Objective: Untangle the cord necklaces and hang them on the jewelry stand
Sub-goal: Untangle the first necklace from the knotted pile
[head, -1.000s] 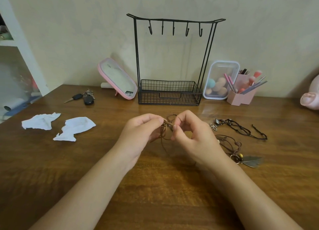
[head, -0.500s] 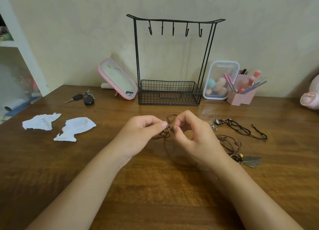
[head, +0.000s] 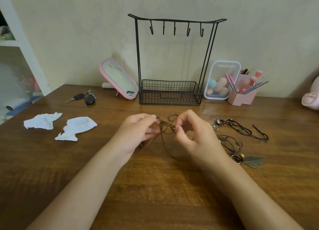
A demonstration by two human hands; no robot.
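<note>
The brown cord necklace [head: 166, 126] is dangling in a knot just above the table [head: 155, 186], in front of the jewelry stand [head: 170, 93], lifted, I'd say, so the loops are falling free. The left hand [head: 138, 131] is pinching one side of the tangle, the right hand [head: 191, 134] is pinching the other between thumb and forefinger, wrists raised, forearms angling inward. A black necklace [head: 242, 130] is lying to the right.
</note>
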